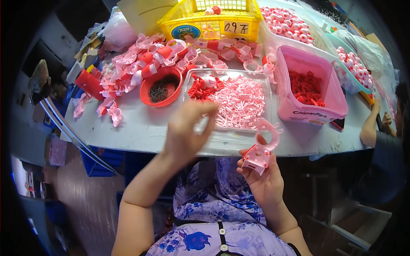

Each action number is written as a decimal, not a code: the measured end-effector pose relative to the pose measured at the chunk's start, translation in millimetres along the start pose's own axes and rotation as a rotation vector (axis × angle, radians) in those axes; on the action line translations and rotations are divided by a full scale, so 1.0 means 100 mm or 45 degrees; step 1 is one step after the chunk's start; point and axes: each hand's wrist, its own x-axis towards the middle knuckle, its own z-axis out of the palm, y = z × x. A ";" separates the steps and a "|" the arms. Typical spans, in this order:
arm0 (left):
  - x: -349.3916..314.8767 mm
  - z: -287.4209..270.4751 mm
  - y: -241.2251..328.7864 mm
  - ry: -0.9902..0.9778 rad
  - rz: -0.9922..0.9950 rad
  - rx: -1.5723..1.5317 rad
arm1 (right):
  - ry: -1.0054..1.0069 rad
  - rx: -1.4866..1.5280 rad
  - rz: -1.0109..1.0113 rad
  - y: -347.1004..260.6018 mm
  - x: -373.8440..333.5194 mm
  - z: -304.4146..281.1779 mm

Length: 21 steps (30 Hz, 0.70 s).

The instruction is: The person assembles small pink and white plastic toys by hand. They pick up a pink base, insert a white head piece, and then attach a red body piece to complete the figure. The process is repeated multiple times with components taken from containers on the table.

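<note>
White tabletop stretches ahead; by the clear tray, your left hand curls, contents unclear; your right hand pinches the pink bracket at the near edge. You seem mid-assembly; next likely calls for precise fingertip fitting.

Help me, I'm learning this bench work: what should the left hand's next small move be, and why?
Probably lower the left hand to the small pink parts in the clear tray and pick one up: it appears close to them with no part visible in its grasp, while the right hand holds the pink ring-topped piece.
</note>
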 end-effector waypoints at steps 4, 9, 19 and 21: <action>0.26 -0.09 -0.48 -0.363 -0.053 0.205 | -0.010 -0.046 0.106 -0.01 -0.04 0.10; 0.29 -0.03 -0.66 -0.612 -0.042 0.246 | -0.087 -0.057 0.178 -0.02 -0.04 0.15; 0.28 -0.01 -0.63 -0.270 -0.712 -0.659 | -0.154 -0.016 0.243 -0.10 0.01 0.14; 0.28 -0.03 -0.56 -0.186 -0.803 -0.947 | -0.170 -0.047 0.203 -0.08 0.06 0.18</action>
